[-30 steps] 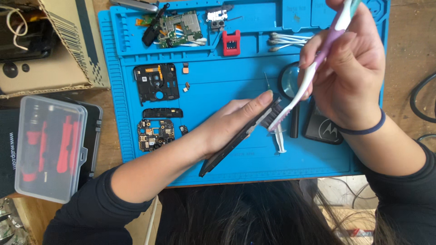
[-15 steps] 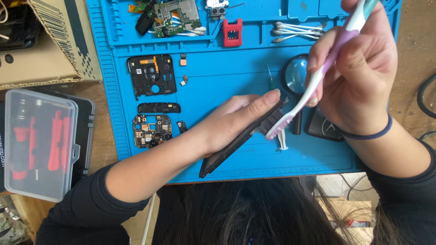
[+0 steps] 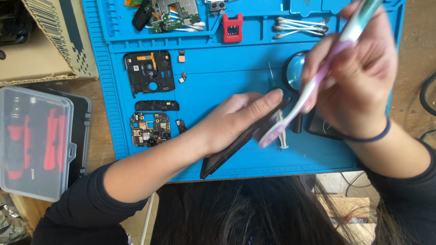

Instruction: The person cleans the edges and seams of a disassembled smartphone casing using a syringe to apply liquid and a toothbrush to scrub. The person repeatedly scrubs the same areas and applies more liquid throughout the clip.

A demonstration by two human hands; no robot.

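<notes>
1. Right hand (image 3: 359,77), upper right of the frame, is closed round a pale lilac toothbrush (image 3: 313,88) whose blurred head meets the phone body's upper end
2. Left hand (image 3: 236,120), mid-frame, grips a flat black phone body (image 3: 227,152); its long axis slants from lower left up to the right
3. Beyond, on the ribbed blue mat (image 3: 109,90): a black frame (image 3: 150,71), a circuit board (image 3: 150,128), cotton swabs (image 3: 299,26)
</notes>
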